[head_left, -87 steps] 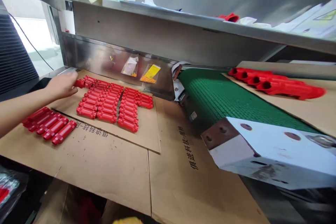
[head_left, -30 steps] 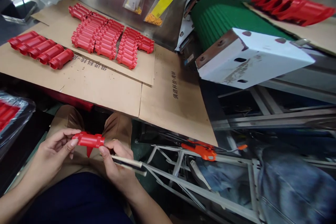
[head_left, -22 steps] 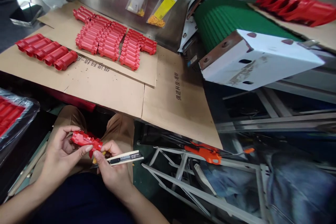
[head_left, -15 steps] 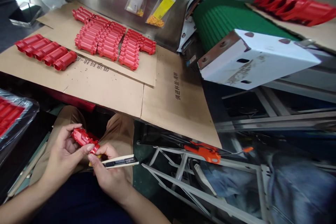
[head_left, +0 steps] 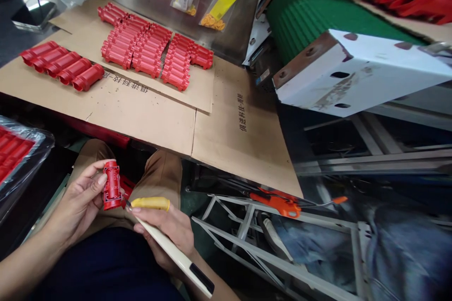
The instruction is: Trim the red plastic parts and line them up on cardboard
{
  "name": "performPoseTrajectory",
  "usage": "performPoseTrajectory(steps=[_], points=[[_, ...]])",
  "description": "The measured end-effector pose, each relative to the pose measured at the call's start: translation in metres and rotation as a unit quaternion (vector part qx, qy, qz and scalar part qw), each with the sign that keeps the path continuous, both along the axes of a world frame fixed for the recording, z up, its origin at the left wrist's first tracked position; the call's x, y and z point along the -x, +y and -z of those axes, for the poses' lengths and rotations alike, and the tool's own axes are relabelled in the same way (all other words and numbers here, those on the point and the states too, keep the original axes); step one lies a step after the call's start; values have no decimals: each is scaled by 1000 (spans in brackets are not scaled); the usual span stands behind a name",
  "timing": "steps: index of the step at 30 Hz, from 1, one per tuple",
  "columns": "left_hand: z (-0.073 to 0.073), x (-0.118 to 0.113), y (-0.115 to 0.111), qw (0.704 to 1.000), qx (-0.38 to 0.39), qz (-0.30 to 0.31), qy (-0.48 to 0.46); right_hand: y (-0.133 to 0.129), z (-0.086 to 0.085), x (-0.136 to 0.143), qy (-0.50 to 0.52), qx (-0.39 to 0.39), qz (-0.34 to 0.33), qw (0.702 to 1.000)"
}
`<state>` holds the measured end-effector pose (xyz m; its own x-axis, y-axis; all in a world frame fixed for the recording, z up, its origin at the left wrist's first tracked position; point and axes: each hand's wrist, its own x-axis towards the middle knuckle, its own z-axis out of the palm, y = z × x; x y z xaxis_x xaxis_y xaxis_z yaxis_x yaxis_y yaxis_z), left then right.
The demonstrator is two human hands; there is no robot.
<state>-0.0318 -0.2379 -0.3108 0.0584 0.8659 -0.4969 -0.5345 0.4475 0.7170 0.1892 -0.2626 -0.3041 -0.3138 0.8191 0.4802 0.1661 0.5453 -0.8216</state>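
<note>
My left hand (head_left: 83, 197) has its thumb and fingers closed around a red plastic sleeve (head_left: 112, 183) with raised ribs and collared ends, held almost upright above my lap. Just right of it, my right hand (head_left: 169, 225) grips what looks like a utility knife (head_left: 173, 253), with a long cream handle and a black end. The dark tip of the knife points at the sleeve's lower right side; whether they touch I cannot tell. On a finger of the right hand sits a yellow finger cot (head_left: 151, 203).
Rows of red sleeves (head_left: 146, 49) lie on the cardboard-covered table (head_left: 226, 141), with several more (head_left: 63, 66) at left. A plastic-lined crate (head_left: 42, 138) stands lower left. Right are a green conveyor belt (head_left: 303, 14) with a white metal end and an orange-handled tool (head_left: 278, 204).
The red sleeve has turned from tilted to nearly upright. My right hand has drawn slightly right and rolled over, so the knife handle now slants down to the right.
</note>
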Motion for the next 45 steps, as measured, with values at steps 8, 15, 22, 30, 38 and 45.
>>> performPoseTrajectory(steps=[8, 15, 22, 30, 38, 45], points=[[4, 0, -2, 1000, -1, 16, 18, 5, 1, 13, 29, -11, -35, 999], [3, -3, -4, 999, -23, 16, 37, 6, 2, 14, 25, -18, -39, 999], [5, 0, -4, 1000, 4, 8, 15, 4, 0, 14, 41, 18, -22, 999], [4, -3, -6, 1000, 3, 0, 13, 7, -2, 13, 23, 3, -36, 999], [1, -6, -6, 1000, 11, -11, 19, 10, 8, 14, -65, -119, -21, 991], [-1, -7, -8, 997, -44, -36, 51, 8, 8, 20, 82, 59, 129, 986]])
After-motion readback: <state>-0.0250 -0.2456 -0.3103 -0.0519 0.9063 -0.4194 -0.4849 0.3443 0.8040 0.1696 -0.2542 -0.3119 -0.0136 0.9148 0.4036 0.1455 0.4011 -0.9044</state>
